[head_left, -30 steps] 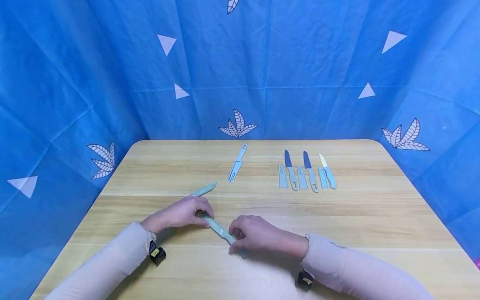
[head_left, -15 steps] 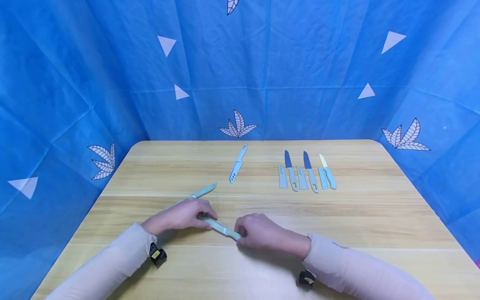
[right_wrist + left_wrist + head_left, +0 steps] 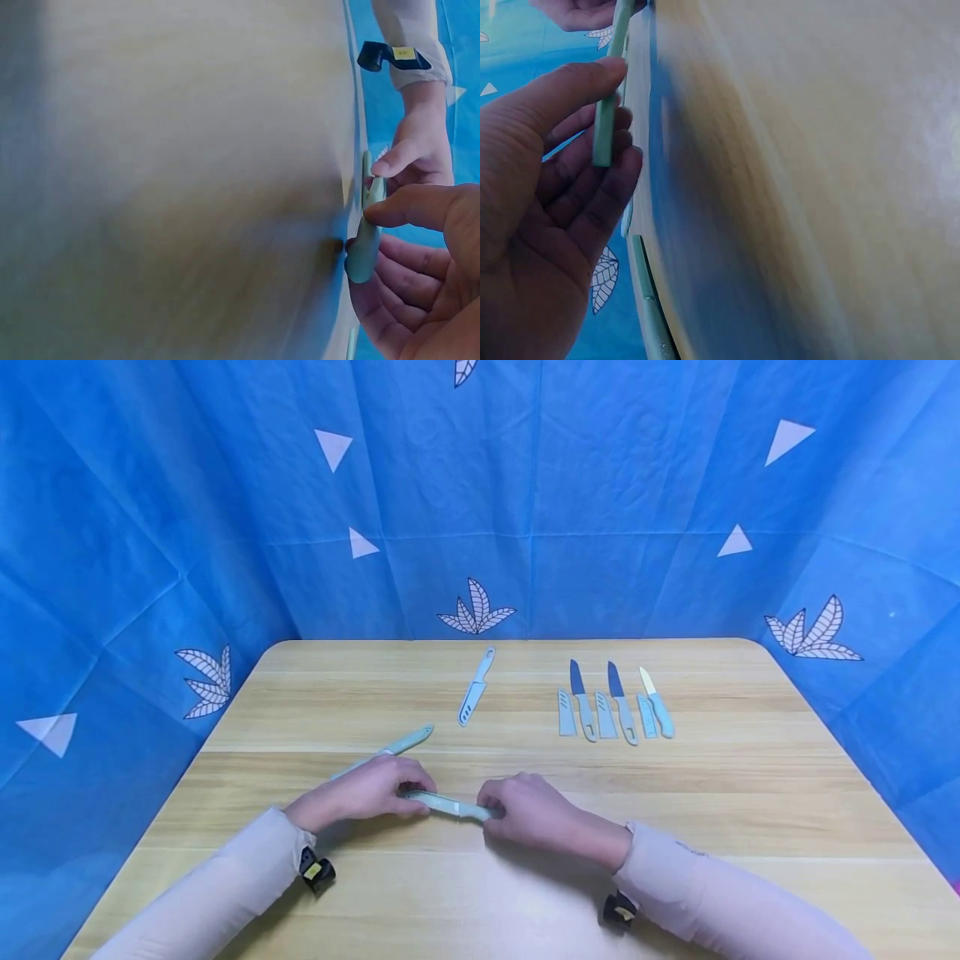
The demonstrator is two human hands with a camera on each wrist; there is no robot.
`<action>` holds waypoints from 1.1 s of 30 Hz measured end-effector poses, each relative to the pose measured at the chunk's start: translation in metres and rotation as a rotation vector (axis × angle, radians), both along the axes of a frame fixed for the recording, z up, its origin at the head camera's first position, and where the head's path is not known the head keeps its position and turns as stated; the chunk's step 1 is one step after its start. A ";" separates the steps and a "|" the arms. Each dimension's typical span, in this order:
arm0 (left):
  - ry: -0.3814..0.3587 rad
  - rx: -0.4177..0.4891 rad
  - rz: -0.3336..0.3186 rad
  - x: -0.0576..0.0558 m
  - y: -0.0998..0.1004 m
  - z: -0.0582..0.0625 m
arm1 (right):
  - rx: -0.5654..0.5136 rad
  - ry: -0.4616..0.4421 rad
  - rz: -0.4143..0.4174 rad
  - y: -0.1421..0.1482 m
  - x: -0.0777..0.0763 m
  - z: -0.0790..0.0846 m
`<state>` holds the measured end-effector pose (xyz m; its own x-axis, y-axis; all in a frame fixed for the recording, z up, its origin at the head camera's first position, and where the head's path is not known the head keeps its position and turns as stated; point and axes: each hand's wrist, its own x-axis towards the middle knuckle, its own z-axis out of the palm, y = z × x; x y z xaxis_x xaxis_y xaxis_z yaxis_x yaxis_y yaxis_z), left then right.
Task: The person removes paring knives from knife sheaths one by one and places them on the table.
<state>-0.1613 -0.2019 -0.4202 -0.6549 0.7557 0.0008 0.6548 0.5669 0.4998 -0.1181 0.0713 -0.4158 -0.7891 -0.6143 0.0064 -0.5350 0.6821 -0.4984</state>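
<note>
Between the two hands is a pale green knife point(image 3: 444, 805) with its blade inside a matching sheath. My left hand point(image 3: 380, 787) pinches the sheath end; the left wrist view shows the thumb and fingers on either side of the sheath point(image 3: 604, 135). The handle is gripped by my right hand point(image 3: 531, 812), and in the right wrist view the thumb presses on the handle point(image 3: 364, 251) with the fingers behind it. Just beyond the left hand lies a second green knife point(image 3: 408, 741), partly hidden by that hand.
At the table's back middle lies a light blue sheathed knife point(image 3: 475, 687). To the right, two dark-bladed knives point(image 3: 585, 706) point(image 3: 622, 703) and a yellow-bladed knife point(image 3: 657, 706) lie unsheathed beside their sheaths point(image 3: 566, 714). A blue curtain point(image 3: 525, 485) surrounds the wooden table point(image 3: 720, 793).
My right hand has moved away from me and slightly right, swinging the handle round. The knife has gone from slanted to nearly sideways. My left hand has barely shifted.
</note>
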 end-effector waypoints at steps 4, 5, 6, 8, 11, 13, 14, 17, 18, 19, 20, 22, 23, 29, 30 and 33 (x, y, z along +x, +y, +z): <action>0.049 -0.003 0.007 0.001 0.001 0.002 | -0.026 0.019 -0.022 0.005 -0.003 0.003; 0.064 -0.004 0.006 0.001 0.002 0.003 | -0.033 0.023 -0.029 0.006 -0.004 0.004; 0.081 -0.007 0.006 0.002 0.003 0.005 | -0.041 0.029 -0.034 0.008 -0.004 0.005; 0.110 -0.010 0.004 0.003 0.005 0.007 | -0.054 0.033 -0.043 0.011 -0.006 0.007; 0.135 -0.009 0.002 0.004 0.007 0.010 | -0.071 0.047 -0.039 0.015 -0.008 0.009; 0.145 -0.014 0.007 0.005 0.008 0.012 | -0.078 0.055 -0.033 0.017 -0.009 0.011; 0.150 -0.017 0.010 0.006 0.009 0.012 | -0.081 0.060 -0.029 0.018 -0.009 0.011; 0.169 -0.027 0.014 0.008 0.010 0.013 | -0.093 0.068 -0.023 0.021 -0.010 0.012; 0.176 -0.029 0.014 0.008 0.010 0.013 | -0.095 0.072 -0.021 0.022 -0.010 0.012; 0.183 -0.030 0.012 0.009 0.011 0.013 | -0.096 0.074 -0.021 0.022 -0.010 0.012; 0.190 -0.028 0.010 0.009 0.011 0.014 | -0.098 0.077 -0.021 0.023 -0.010 0.012; 0.201 -0.027 0.008 0.010 0.012 0.014 | -0.099 0.090 -0.015 0.025 -0.011 0.012; 0.206 -0.025 0.010 0.011 0.013 0.015 | -0.100 0.096 -0.011 0.025 -0.011 0.012; 0.181 -0.006 0.050 0.013 0.013 0.020 | -0.120 0.120 0.034 0.030 -0.013 0.014; 0.179 -0.005 0.055 0.013 0.013 0.021 | -0.126 0.124 0.041 0.031 -0.013 0.015; 0.180 -0.002 0.056 0.014 0.014 0.023 | -0.146 0.144 0.069 0.033 -0.013 0.017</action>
